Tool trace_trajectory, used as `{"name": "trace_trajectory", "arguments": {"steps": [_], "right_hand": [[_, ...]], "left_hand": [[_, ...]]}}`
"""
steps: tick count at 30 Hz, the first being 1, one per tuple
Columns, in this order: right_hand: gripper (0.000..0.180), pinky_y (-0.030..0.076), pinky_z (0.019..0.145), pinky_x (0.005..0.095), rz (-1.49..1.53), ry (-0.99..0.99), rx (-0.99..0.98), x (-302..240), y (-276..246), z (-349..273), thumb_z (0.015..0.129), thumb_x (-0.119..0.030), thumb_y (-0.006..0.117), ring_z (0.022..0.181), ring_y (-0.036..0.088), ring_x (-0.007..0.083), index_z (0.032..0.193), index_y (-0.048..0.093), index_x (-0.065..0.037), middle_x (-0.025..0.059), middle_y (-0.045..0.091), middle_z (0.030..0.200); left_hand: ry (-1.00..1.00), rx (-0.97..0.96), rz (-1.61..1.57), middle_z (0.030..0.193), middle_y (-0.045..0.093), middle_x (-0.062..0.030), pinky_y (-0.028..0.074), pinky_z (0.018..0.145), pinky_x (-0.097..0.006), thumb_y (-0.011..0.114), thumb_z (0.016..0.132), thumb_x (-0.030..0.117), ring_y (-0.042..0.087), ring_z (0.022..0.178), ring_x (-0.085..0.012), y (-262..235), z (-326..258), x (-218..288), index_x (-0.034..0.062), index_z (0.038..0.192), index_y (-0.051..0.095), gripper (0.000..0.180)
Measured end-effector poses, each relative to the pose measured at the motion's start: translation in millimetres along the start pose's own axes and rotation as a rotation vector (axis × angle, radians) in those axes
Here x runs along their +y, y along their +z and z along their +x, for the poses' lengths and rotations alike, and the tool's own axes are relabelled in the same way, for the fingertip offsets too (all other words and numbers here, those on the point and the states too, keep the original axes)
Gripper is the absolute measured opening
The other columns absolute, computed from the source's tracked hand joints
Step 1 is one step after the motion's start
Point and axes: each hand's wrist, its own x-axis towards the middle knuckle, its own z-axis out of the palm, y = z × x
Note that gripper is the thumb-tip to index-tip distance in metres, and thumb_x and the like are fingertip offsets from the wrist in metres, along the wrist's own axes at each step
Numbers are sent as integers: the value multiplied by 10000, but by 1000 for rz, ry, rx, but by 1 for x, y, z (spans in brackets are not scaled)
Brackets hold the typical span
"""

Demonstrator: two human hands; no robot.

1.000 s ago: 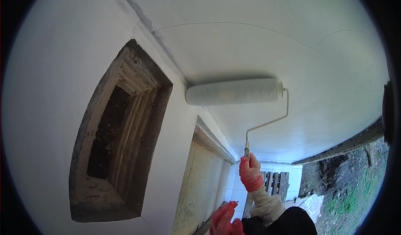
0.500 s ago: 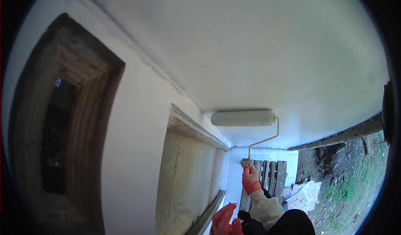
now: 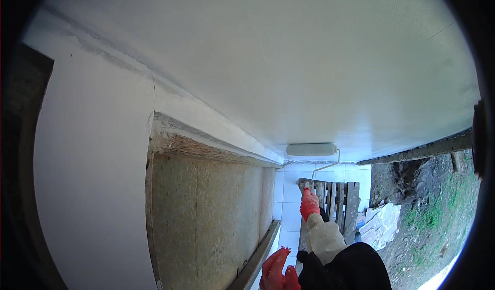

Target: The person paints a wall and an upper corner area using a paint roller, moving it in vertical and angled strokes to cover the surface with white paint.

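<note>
My right hand (image 3: 310, 205), in a red and white glove, is closed around the handle of a paint roller (image 3: 311, 149). The roller's bent wire frame reaches away from me, and its white sleeve lies across the lower part of the white wall (image 3: 309, 68), apparently touching it. Near the lower edge, my left hand (image 3: 278, 272), in a red glove, is raised with its fingers loosely bent and the thumb apart. It holds nothing that I can see, though its lower part is cut off by the frame.
A slatted wooden bench (image 3: 337, 205) stands on white floor tiles (image 3: 291, 215) below my right arm. To the left is a recessed doorway with a speckled panel (image 3: 206, 212). On the right, broken pale sheets (image 3: 380, 225) lie beside soil and grass (image 3: 428, 212).
The roller has moved down the wall and slightly right, with my right hand still on its handle. My view has shifted, taking the left window opening mostly out of frame. My left hand stays about the same.
</note>
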Motion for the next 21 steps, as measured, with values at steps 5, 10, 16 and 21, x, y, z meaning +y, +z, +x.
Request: {"name": "trace_trajectory", "arguments": {"steps": [5, 10, 16, 21], "right_hand": [[409, 364, 339, 329, 209, 22, -190, -41, -14, -20, 902, -516, 463, 351, 429, 177, 819, 485, -116, 16, 416, 493], [308, 334, 324, 286, 582, 243, -246, -129, -65, -107, 925, -415, 494, 344, 401, 122, 799, 472, -135, -20, 392, 476], [259, 312, 387, 269, 705, -30, -274, -212, -115, -205, 937, -292, 525, 410, 380, 81, 756, 509, -108, -40, 420, 521], [107, 375, 411, 255, 801, -239, -271, -328, -164, -291, 930, -173, 505, 483, 453, 88, 890, 533, -77, -5, 485, 640]], "left_hand": [[39, 118, -70, 1131, 592, -188, 409, 924, -429, 489, 898, 127, 540, 1039, -353, -2, 8, 8, -52, 1215, 505, 364], [124, 160, -93, 1124, 586, -202, 438, 913, -418, 491, 897, 95, 543, 1046, -353, -20, 14, 38, -48, 1207, 512, 342], [317, 276, -108, 1142, 571, -214, 463, 912, -403, 517, 900, 105, 550, 1063, -342, -68, 17, 81, -47, 1204, 517, 341], [259, 369, -96, 1147, 576, -208, 470, 909, -404, 528, 900, 101, 566, 1049, -345, -119, 35, 143, -34, 1202, 528, 330]]}}
